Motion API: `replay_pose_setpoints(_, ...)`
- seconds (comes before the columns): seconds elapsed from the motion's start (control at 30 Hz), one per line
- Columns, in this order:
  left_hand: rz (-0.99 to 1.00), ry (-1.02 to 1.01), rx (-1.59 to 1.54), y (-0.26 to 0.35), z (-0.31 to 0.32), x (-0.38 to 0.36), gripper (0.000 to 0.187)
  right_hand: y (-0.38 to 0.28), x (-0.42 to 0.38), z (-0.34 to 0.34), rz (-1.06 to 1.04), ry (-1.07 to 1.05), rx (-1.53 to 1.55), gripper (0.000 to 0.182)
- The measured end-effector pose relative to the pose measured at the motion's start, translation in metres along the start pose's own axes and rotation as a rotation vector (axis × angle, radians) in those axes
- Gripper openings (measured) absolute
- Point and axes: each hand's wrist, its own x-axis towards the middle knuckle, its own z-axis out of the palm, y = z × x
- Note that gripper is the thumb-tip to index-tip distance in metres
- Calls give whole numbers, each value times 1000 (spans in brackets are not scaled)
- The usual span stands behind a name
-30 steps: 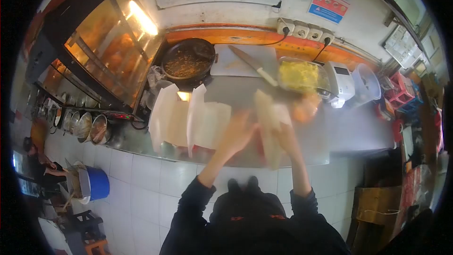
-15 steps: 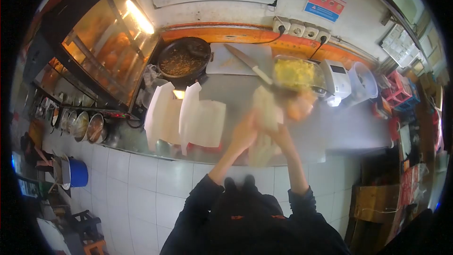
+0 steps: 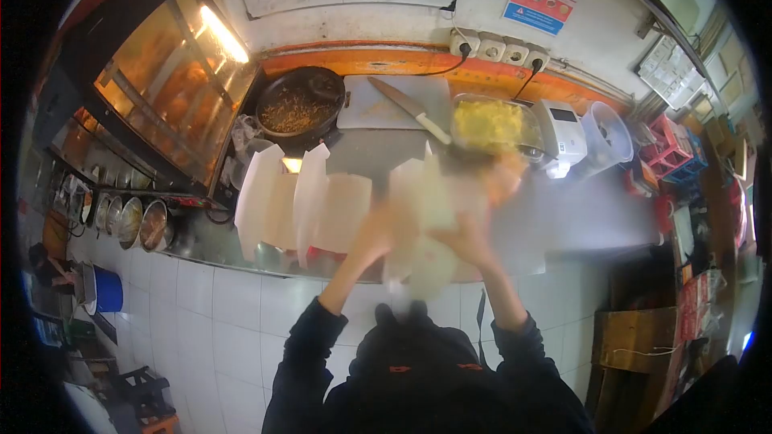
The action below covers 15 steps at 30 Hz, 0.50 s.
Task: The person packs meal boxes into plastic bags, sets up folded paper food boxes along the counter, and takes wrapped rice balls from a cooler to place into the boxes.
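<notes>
A pale paper food box, smeared by motion, is held upright over the front edge of the steel counter. My left hand grips its left side, and my right hand is on its right side with the thumb towards the middle. The finger outlines are blurred. Left of my hands, two more paper boxes stand with raised flaps on the counter.
Behind are a pan of browned bits, a white cutting board, a knife and a tub of yellow food. A white machine and a clear bucket stand right. A lit food cabinet is left.
The paper box has gone from narrow and folded to spread wider. My hands have moved apart, the left one leftward, and the whole view has shifted slightly.
</notes>
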Motion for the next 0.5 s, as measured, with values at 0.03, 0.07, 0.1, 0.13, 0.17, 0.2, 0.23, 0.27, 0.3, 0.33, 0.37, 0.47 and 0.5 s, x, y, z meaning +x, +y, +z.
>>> replay_pose_setpoints(0.03,0,-6,4,2,7,-1,31,3,-1,2,-26,7,56,17)
replay_pose_setpoints(0.07,-77,72,37,5,22,-5,32,5,-3,6,-23,13,63,17)
replay_pose_setpoints(0.1,-150,155,70,12,26,-6,33,-4,-4,9,-27,-2,50,17)
replay_pose_setpoints(0.13,-212,155,-100,18,25,-7,35,-10,-3,8,-36,-24,25,17)
replay_pose_setpoints(0.17,-208,162,-100,25,23,-9,35,-6,-2,7,-42,-24,19,17)
replay_pose_setpoints(0.2,-257,199,-208,30,23,-12,36,-3,-3,10,-111,1,103,17)
replay_pose_setpoints(0.23,-286,215,-261,29,24,-14,36,0,-6,12,-176,22,187,17)
replay_pose_setpoints(0.27,-314,232,-315,28,26,-16,37,3,-11,12,-175,22,191,17)
replay_pose_setpoints(0.3,-297,136,-185,21,29,-18,36,-6,-18,9,-73,0,174,19)
replay_pose_setpoints(0.33,-276,42,-57,16,31,-18,35,-11,-22,6,27,-23,154,21)
replay_pose_setpoints(0.37,-276,44,-58,13,32,-18,35,-8,-24,4,25,-23,152,21)
replay_pose_setpoints(0.47,-297,-52,-302,-4,43,-21,38,-5,-33,1,-23,-132,259,23)
replay_pose_setpoints(0.5,-330,-77,-292,-22,53,-22,38,-11,-37,1,-56,-15,319,25)
